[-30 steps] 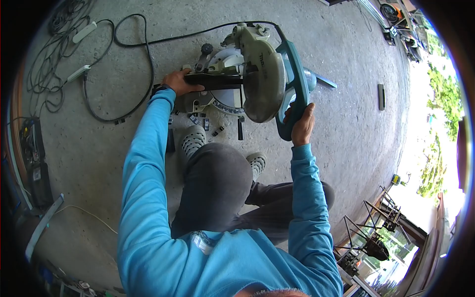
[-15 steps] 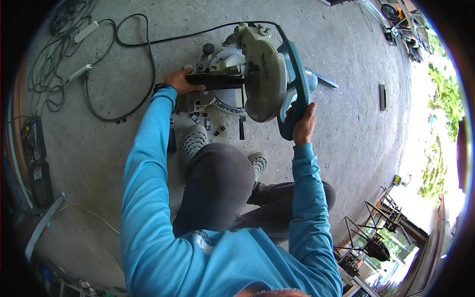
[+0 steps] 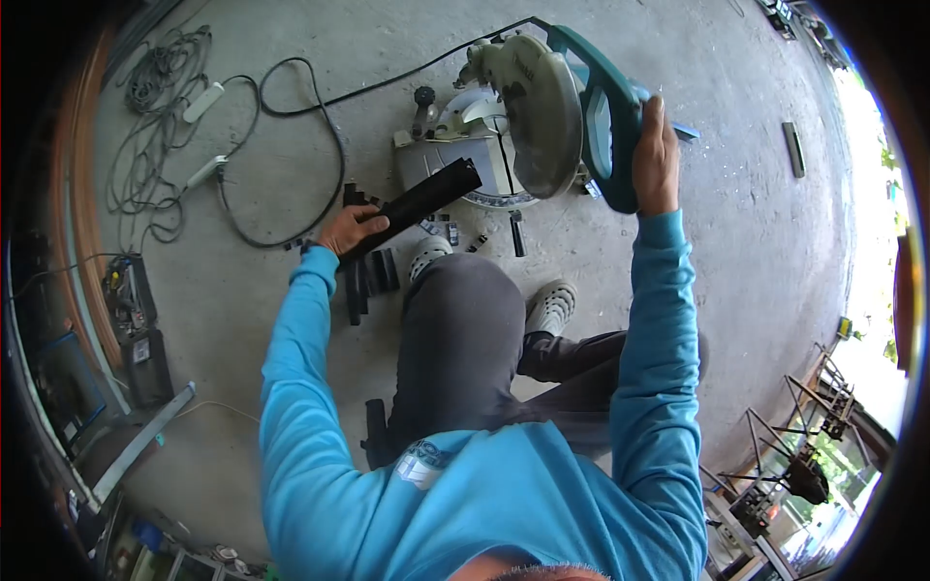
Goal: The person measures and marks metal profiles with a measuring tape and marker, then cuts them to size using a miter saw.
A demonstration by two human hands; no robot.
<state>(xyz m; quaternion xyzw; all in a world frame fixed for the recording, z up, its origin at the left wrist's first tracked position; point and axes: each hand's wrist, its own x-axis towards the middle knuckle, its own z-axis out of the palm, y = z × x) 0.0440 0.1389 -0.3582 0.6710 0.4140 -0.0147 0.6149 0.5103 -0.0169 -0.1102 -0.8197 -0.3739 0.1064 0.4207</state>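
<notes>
A miter saw (image 3: 533, 116) with a teal handle stands on the concrete floor, its head raised above the base. My right hand (image 3: 657, 163) is closed around the saw's handle (image 3: 608, 126). In my left hand (image 3: 351, 230) is a black square tube (image 3: 431, 201), tilted, with its far end over the front of the saw base (image 3: 426, 160). The fingers of that hand are wrapped round the tube. Below it, more black tube pieces (image 3: 356, 281) lie on the floor beside my foot.
Small black offcuts (image 3: 452, 233) lie in front of the saw. A power cord (image 3: 334, 174) loops to white power strips (image 3: 203, 102) and a coiled cable (image 3: 167, 73) at left. A tool box (image 3: 145, 358) is further left; a metal frame (image 3: 804, 479) stands lower right.
My left hand has drawn the black tube off the saw base toward me and turned it at an angle. My right hand keeps its grip on the handle. The camera view has shifted.
</notes>
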